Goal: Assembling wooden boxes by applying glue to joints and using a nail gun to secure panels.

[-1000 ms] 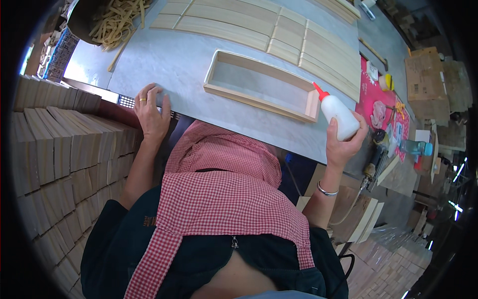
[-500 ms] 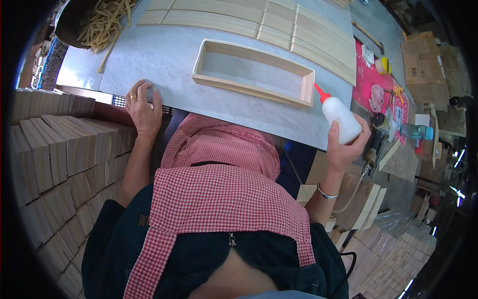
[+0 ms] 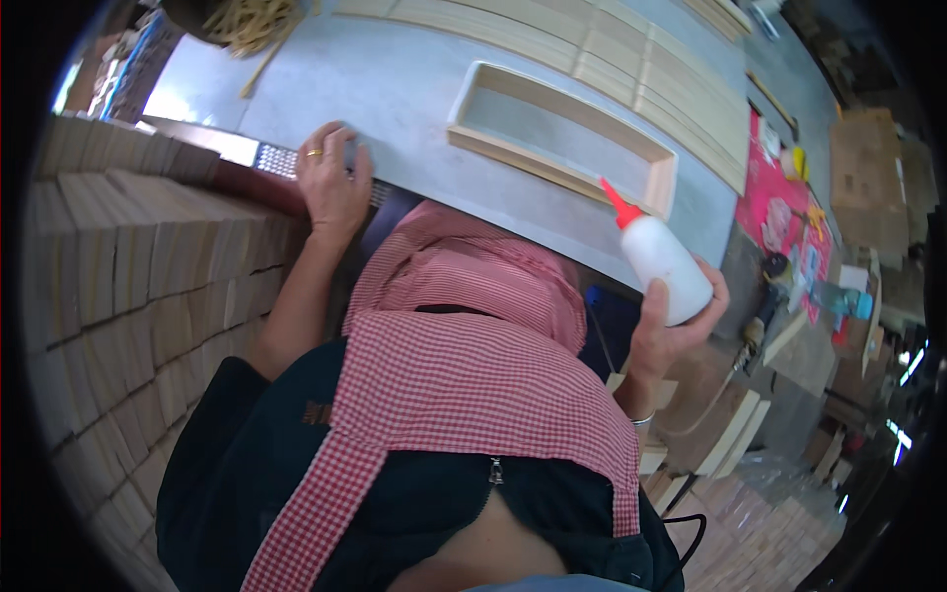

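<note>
My right hand [image 3: 681, 321] is wrapped round a white squeeze bottle [image 3: 663, 266] with a red pointed nozzle [image 3: 619, 200]. The bottle is tilted, its nozzle up and to the left, overlapping the near wall of a shallow wooden frame [image 3: 538, 170] in view. Whether the nozzle touches the wood I cannot tell. This long rectangular frame lies on the grey tabletop [image 3: 409, 133], its near side toward me. At the table's near edge rests my left hand [image 3: 335, 187], holding nothing, its fingers lightly bent and the thumb apart.
Thin wooden panels [image 3: 552, 39] lie behind the frame. A dark container [image 3: 192, 18] of wooden strips stands at the far left. Stacked wooden pieces [image 3: 148, 247] rise close by my left arm. To the right are a pink sheet [image 3: 769, 192], a nail gun-like tool [image 3: 755, 331] and cardboard boxes [image 3: 868, 178].
The bottle in my right hand has come left and closer to my body, its nozzle now over the frame's near wall. My left hand stays at the table edge. The whole view has shifted.
</note>
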`<action>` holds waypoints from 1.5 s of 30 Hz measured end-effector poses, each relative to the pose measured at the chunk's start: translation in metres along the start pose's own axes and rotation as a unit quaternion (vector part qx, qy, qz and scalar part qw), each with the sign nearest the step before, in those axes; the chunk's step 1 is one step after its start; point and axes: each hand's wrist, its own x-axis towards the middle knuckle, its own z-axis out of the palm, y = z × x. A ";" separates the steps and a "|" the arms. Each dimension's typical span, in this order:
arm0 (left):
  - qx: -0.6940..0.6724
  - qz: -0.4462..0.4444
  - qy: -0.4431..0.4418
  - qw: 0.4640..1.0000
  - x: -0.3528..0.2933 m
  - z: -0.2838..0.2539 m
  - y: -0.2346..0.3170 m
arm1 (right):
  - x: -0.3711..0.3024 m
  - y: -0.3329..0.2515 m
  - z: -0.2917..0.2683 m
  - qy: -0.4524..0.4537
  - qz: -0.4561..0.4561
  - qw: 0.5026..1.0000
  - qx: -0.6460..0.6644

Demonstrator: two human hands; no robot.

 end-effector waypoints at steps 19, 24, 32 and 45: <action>0.003 -0.007 -0.009 1.000 -0.004 -0.001 -0.002 | 0.011 -0.017 0.075 -0.104 -0.083 0.990 0.042; 0.004 -0.002 -0.009 1.000 -0.002 -0.002 -0.001 | 0.008 -0.006 0.043 -0.056 -0.076 0.995 -0.017; 0.002 0.016 0.001 1.000 -0.003 -0.002 0.001 | -0.002 0.006 -0.005 0.004 -0.047 0.995 -0.084; 0.017 0.023 -0.017 0.999 0.004 -0.002 0.005 | -0.007 0.023 -0.050 0.090 0.011 0.981 -0.173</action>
